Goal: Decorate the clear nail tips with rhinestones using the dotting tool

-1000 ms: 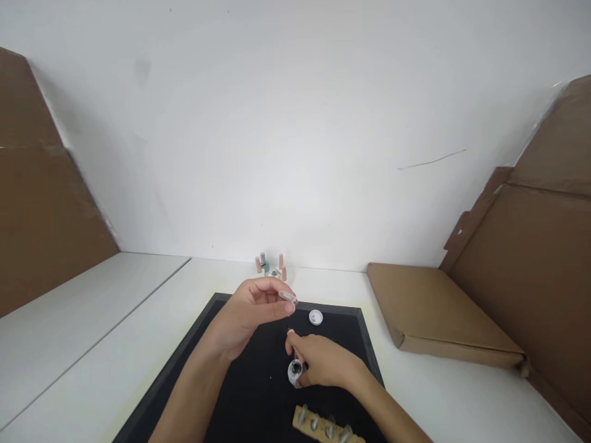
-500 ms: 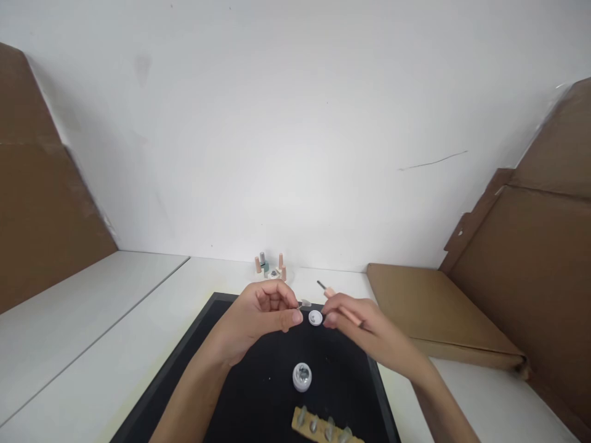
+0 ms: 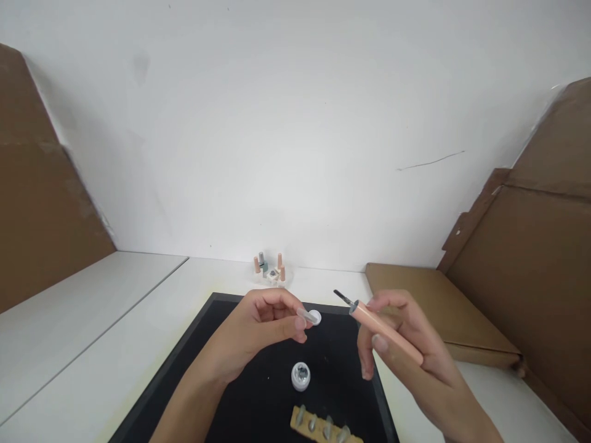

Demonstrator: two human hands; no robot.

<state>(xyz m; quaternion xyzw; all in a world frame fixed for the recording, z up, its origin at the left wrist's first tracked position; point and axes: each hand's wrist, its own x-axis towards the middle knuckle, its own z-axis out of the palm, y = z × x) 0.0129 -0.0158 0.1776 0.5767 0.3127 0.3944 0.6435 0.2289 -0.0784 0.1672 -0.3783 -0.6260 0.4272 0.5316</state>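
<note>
My left hand [image 3: 261, 335] is closed, pinching a pale, see-through false nail [image 3: 306, 315] between thumb and forefinger above the tray. In my right hand [image 3: 422, 378] is a nail polish brush [image 3: 385, 332] with a thick pink handle, gripped by thumb and fingers. Its dark bristle tip points up and left, apart from the nail. Behind the false nail lies a small white lid [image 3: 316, 317], partly hidden. Below the hands stands a small white jar [image 3: 300, 377] with shiny silvery contents. A tan strip [image 3: 308, 429] near the bottom edge carries several greyish false nails.
The black tray [image 3: 258, 394] with raised edges lies on the white table [image 3: 138, 314]. Several polish bottles [image 3: 271, 271] stand in a clear holder by the wall. A flat cardboard box [image 3: 410, 286] lies at the right, with upright cardboard panels on both sides.
My right hand has moved right and nearer, turning so more of the brush handle shows. The false nail in my left hand has tilted, its free end now lower.
</note>
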